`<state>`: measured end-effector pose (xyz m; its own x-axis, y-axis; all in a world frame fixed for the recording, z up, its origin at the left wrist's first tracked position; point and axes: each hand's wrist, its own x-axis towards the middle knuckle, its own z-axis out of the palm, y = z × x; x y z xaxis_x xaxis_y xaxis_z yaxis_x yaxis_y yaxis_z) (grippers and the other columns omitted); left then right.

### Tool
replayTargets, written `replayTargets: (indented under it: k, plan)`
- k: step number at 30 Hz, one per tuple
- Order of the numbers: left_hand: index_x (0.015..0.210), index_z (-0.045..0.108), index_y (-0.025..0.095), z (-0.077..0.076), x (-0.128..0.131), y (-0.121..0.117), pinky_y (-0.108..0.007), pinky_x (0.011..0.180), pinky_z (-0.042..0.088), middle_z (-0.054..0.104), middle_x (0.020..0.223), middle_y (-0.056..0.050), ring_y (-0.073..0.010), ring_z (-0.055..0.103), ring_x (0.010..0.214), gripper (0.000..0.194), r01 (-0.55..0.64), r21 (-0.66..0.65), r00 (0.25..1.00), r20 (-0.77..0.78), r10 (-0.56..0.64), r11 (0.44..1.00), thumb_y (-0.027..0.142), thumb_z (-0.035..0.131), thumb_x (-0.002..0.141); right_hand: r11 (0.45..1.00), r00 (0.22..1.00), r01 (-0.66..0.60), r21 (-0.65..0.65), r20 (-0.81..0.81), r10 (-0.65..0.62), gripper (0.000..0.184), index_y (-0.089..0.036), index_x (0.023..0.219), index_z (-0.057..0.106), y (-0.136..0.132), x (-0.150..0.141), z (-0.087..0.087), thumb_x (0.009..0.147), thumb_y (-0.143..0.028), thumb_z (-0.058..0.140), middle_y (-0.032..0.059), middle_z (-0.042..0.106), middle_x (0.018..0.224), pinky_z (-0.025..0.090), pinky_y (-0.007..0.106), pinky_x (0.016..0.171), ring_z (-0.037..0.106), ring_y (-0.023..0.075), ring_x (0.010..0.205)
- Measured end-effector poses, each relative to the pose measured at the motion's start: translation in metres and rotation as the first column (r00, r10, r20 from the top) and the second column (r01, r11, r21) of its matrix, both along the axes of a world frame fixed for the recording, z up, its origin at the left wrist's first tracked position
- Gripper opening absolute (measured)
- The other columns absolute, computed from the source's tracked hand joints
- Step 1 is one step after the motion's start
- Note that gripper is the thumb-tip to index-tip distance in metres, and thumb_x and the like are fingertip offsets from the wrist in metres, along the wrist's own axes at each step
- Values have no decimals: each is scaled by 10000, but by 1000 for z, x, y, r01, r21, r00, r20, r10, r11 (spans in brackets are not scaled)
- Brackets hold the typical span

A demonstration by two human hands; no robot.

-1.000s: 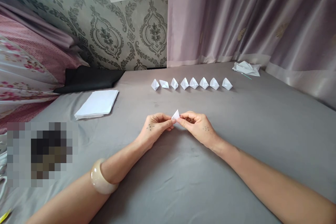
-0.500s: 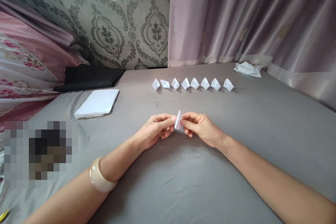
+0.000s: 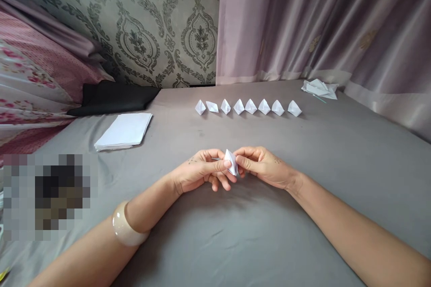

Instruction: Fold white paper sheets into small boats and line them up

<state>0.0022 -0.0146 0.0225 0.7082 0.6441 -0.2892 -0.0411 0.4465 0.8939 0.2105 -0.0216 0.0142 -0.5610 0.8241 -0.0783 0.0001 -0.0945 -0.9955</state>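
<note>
A small folded white paper boat (image 3: 230,161) is held up between my two hands over the grey cloth (image 3: 215,242). My left hand (image 3: 202,171) pinches its left side with the thumb across the front, the lower fingers fanned out beneath. On the other side, my right hand (image 3: 262,167) grips the right edge between thumb and index finger. The paper's faces look slightly parted, with a pointed tip upward. Beyond the hands stands a row of several similar folded paper boats (image 3: 251,106), one of them lying more tilted than the others.
To the left lies a stack of white paper sheets (image 3: 124,131), with a black cloth (image 3: 117,98) behind it. Loose folded papers (image 3: 319,88) and a thin light-blue stick (image 3: 319,98) sit at the back right near the curtain (image 3: 286,22). A blurred-out patch (image 3: 60,197) covers the left side.
The folded paper has turned and come slightly lower, showing a wider face. My left thumb has moved across its front, and my left fingers have spread out beneath it.
</note>
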Motion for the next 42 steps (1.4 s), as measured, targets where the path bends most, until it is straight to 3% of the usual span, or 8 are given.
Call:
replayTargets:
  k: [6,10,16,20,25,28,34,42]
  plan:
    - [841,578,163,-6,1,1,-215,507,518,721,874,-86,-203,713,726,284,-56,104,997,-47,61,993,392,720,753,997,993,19,76,119,-28,274,-209,824,672,1,2,2,828,-475,607,17,618,927,452,250,646,543,106,714]
    - [808,584,155,-9,4,2,-250,590,534,701,794,-65,-185,683,755,298,-136,264,979,-109,170,955,403,729,732,994,963,87,67,249,-101,287,-221,887,664,0,0,-3,811,-494,618,0,641,748,459,263,625,544,116,642]
    - [765,606,147,-13,7,2,-227,659,488,651,736,-14,-113,604,690,250,-284,435,926,-105,362,854,351,745,720,923,942,252,290,146,-303,234,-212,787,668,1,-8,-10,786,-446,653,29,648,937,488,300,767,601,156,826]
    - [765,608,145,-12,5,5,-235,679,497,657,752,-14,-114,610,696,244,-313,380,929,-70,364,871,333,754,712,921,950,197,337,166,-264,198,-228,894,687,1,-8,-9,835,-397,602,30,643,990,487,291,776,607,161,883]
    - [854,620,143,-9,1,7,-262,724,527,682,764,-36,-122,648,705,253,-198,191,974,-68,214,961,354,721,757,974,971,26,226,227,-78,190,-217,888,683,0,-3,-6,856,-375,582,1,666,856,464,266,694,597,133,765]
    - [891,622,144,-7,-2,8,-259,665,534,691,769,-51,-129,659,668,264,-83,97,994,-63,89,992,373,698,783,991,981,7,136,190,-33,214,-204,832,679,1,-1,-3,845,-401,598,-13,647,769,446,240,628,566,106,679]
    - [836,604,140,-4,-5,8,-192,501,486,682,691,-37,-101,628,536,215,-38,-3,999,-14,38,999,326,702,791,977,995,-103,-186,-20,101,318,-174,837,634,1,2,1,865,-484,563,-27,595,647,346,170,408,502,51,469]
    - [808,582,129,-5,-1,7,-181,481,487,687,669,-34,-98,630,509,207,2,-53,998,69,2,999,308,686,809,931,975,-190,-310,-169,143,344,-149,794,590,6,-2,1,880,-481,551,-61,502,530,335,149,342,455,39,374]
